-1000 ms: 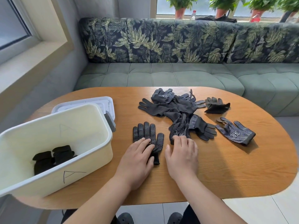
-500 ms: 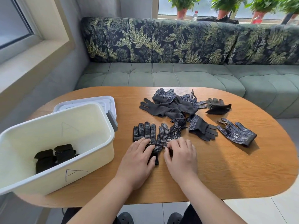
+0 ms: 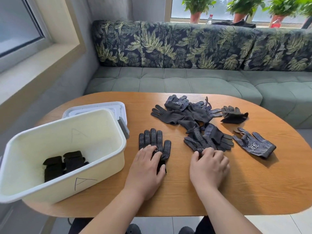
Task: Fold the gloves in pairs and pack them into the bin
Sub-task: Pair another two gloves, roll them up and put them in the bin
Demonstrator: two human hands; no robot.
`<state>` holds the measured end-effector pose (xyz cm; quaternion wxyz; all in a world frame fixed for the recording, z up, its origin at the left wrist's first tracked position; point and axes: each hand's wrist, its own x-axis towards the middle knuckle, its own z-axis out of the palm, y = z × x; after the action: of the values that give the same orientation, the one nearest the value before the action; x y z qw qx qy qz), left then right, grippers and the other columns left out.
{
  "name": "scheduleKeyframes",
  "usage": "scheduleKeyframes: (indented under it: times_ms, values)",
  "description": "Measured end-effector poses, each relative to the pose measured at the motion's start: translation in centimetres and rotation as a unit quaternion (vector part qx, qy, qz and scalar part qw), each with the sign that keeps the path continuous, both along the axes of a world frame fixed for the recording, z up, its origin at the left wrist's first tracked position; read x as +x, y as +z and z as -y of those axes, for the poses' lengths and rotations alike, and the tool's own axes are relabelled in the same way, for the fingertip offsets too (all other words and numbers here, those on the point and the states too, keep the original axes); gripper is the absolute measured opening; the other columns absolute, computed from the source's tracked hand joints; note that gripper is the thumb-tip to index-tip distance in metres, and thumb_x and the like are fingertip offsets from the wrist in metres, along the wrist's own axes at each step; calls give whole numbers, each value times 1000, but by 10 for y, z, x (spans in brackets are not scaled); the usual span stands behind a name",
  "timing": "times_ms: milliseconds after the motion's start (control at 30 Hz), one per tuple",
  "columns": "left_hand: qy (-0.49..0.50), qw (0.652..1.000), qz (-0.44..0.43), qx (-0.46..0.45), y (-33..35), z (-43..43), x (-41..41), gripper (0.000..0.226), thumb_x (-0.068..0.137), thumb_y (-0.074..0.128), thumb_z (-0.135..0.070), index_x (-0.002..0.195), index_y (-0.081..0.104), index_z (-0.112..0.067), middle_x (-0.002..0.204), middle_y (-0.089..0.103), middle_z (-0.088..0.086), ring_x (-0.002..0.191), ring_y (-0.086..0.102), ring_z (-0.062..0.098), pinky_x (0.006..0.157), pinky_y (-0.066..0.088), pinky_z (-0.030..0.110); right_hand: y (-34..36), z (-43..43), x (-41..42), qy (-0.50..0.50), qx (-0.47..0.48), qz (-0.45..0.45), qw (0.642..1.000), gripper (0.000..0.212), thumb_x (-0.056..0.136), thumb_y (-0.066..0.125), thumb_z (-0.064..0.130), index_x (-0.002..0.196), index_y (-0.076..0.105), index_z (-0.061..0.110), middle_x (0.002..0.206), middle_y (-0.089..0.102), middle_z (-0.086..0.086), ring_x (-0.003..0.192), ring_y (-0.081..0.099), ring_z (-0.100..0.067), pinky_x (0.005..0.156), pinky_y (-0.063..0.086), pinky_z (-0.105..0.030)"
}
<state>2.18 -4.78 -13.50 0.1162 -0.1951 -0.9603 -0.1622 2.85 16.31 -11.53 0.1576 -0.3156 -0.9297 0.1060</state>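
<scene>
Left hand (image 3: 146, 168): fingers spread, pressing flat dotted glove (image 3: 154, 142) onto the table (image 3: 253, 191).
Right hand (image 3: 208, 168): fingertips pinching second dotted glove (image 3: 200, 141).
Bin (image 3: 108, 159): near left, holding folded gloves (image 3: 63, 164).

Bare left hand (image 3: 145, 169), bare right hand (image 3: 208, 168), forearms (image 3: 224, 210) uncovered — dark trousers (image 3: 79, 225), dark rounded shoes (image 3: 133, 229).

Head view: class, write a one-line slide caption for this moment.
Left hand presses a dotted glove flat on the table while the right hand pinches a second dotted glove.

bare table (image 3: 253, 183) right of the hands, bin (image 3: 108, 159) walls left — glove heap (image 3: 187, 114) crowding beyond
</scene>
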Motion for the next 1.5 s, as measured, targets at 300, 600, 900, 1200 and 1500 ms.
scheduleKeyframes:
  times_ms: [300,600,900,1200,1500]
  values:
    - [1,1000,21,-10,4,-1,0,55,104,41,-55,146,56,-21,159,44,5,154,32,25,129,26,46,16,-10,-18,43,-3,-85,995,31,91,67,34,114,59,15,134,50,-15,133,42,-40,119,34,-56]
    - [-3,1000,17,0,3,0,-1,53,104,45,-53,143,58,-21,156,46,4,153,35,25,128,30,46,3,18,-48,230,60,100,966,59,106,37,59,154,45,25,174,23,-12,153,28,-34,124,27,-50]
    - [-3,1000,11,6,-1,-1,-3,52,102,50,-52,141,59,-20,154,48,6,150,38,28,126,32,47,17,22,-78,267,138,34,953,50,100,53,51,141,61,25,157,46,-6,134,42,-32,108,40,-49]
    - [-3,1000,11,7,-2,-1,-3,52,101,51,-53,141,58,-21,154,48,6,150,38,28,125,33,48,28,26,-119,285,117,142,941,59,110,30,54,158,41,23,170,32,6,144,32,-30,115,33,-47]
    - [-1,1000,20,12,1,0,-1,51,104,47,-56,141,55,-23,156,45,3,152,34,27,126,31,46,106,38,-146,291,-365,-157,870,30,87,71,13,113,82,21,98,79,7,93,74,-9,95,55,-22]
